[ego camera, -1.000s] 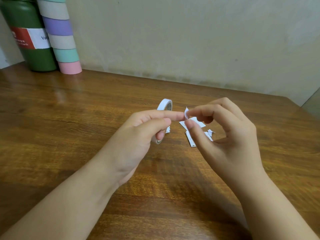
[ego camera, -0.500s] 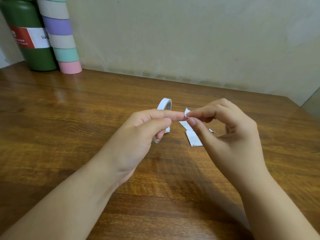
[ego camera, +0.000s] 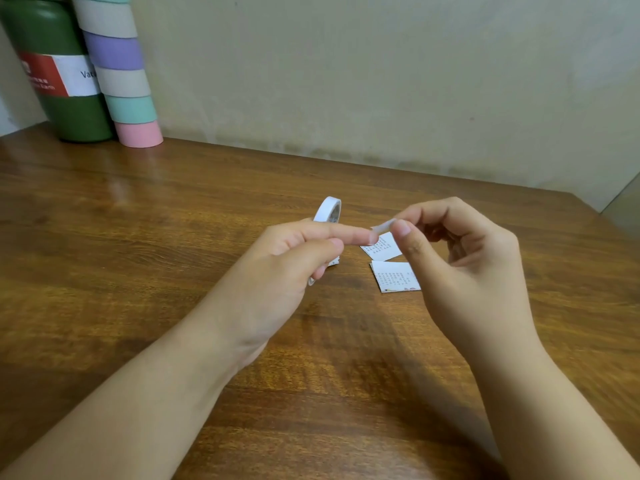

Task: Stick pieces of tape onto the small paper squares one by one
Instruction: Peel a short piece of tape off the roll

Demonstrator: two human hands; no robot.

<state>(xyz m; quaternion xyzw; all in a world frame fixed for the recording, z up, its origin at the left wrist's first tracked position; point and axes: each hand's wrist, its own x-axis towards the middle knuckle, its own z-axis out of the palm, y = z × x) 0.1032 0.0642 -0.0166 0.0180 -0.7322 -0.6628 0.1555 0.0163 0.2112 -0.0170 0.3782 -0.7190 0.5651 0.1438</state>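
- The left hand (ego camera: 294, 258) holds the tape roll (ego camera: 328, 211) up on its edge over the brown surface (ego camera: 138, 237), fingers curled round it.
- Its first finger points straight out and touches a little tape piece (ego camera: 382, 226).
- The right hand (ego camera: 460, 258) pinches that tape piece between thumb and first finger.
- The two hands are close together, joined by the tape piece.
- Two paper squares (ego camera: 394, 277) with tiny print lie flat on the surface, just under the right hand.
- A green bottle (ego camera: 59, 81) and a striped tube (ego camera: 121, 74) stand far back on the left by the wall.
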